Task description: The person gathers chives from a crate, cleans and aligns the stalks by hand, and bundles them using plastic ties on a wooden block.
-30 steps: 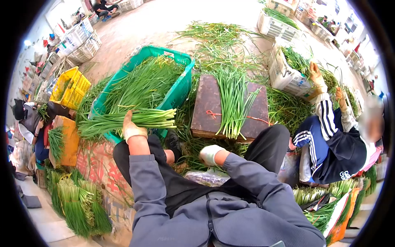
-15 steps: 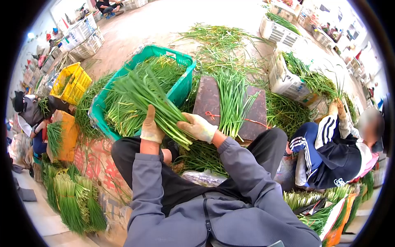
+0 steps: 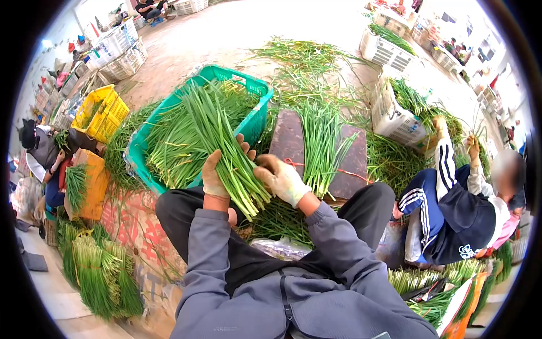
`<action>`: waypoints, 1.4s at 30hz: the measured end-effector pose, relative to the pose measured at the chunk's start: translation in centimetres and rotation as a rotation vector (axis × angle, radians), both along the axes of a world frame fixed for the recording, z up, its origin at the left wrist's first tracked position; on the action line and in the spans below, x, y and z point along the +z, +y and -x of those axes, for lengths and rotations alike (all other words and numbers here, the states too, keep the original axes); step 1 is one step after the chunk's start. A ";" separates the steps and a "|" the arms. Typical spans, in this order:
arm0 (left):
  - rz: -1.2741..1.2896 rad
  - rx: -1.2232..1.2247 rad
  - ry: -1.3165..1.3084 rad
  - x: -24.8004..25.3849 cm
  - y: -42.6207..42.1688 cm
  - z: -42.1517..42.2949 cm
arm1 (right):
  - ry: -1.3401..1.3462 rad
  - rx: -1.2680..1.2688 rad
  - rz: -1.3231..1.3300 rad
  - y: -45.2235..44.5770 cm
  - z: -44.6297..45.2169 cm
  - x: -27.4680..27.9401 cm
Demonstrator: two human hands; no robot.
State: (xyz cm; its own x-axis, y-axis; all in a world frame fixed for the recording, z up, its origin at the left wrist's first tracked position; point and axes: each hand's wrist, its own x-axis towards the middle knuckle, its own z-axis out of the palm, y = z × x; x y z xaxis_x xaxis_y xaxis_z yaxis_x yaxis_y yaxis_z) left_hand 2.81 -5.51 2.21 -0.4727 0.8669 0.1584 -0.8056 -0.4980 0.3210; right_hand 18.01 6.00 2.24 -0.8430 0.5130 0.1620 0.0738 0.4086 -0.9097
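Observation:
My left hand (image 3: pixel 215 176), in a pale stained glove, is closed around a loose bunch of garlic chives (image 3: pixel 226 147). The cut stem ends point down toward my lap; the green leaves stretch over the green crate (image 3: pixel 259 121). Beside the stems is my gloved right hand (image 3: pixel 282 179), its fingers bent and pinched together at the bunch's edge. What lies between those fingertips is hidden. On a dark brown board (image 3: pixel 286 135) ahead, another pile of garlic chives (image 3: pixel 319 147) rests across a red tie (image 3: pixel 350 172). More chives fill the green crate.
Loose leaves (image 3: pixel 299 62) litter the floor beyond the board. At the right, a co-worker (image 3: pixel 463 209) sits near a white crate (image 3: pixel 395 116) of chives. Tied bundles (image 3: pixel 101 271) lie at lower left, below an orange container (image 3: pixel 93 183) and a yellow crate (image 3: pixel 116 116).
The bunch has swung more upright in my left hand. My right hand has loosened from around the stems and shifted slightly right. The co-worker's hands have moved apart.

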 end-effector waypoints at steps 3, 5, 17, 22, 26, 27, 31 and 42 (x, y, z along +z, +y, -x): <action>0.048 0.030 -0.018 0.2 -0.1 -0.1 | 0.152 -0.072 -0.258 -0.7 -0.3 4.4; 0.044 0.004 0.057 0.1 0.1 0.1 | 0.183 0.000 -0.476 -1.5 0.5 5.0; 0.047 0.052 0.013 -0.3 -0.5 0.2 | 0.414 0.126 0.838 0.9 -0.2 6.9; 0.015 0.065 -0.014 -0.3 -0.3 0.7 | 0.573 0.161 1.102 1.4 -3.2 6.2; 0.070 0.033 -0.070 -0.8 -0.5 1.6 | 0.817 0.323 1.053 2.7 -5.6 4.9; 0.092 0.027 -0.071 -1.0 -0.6 1.8 | 0.812 0.316 1.002 2.8 -6.2 5.2; 0.125 0.036 -0.094 -1.3 -0.5 2.1 | 0.131 0.236 0.737 1.9 -7.0 8.5; 0.144 0.093 -0.077 -1.0 -0.1 1.0 | -0.167 0.071 -0.737 -3.2 -0.9 2.2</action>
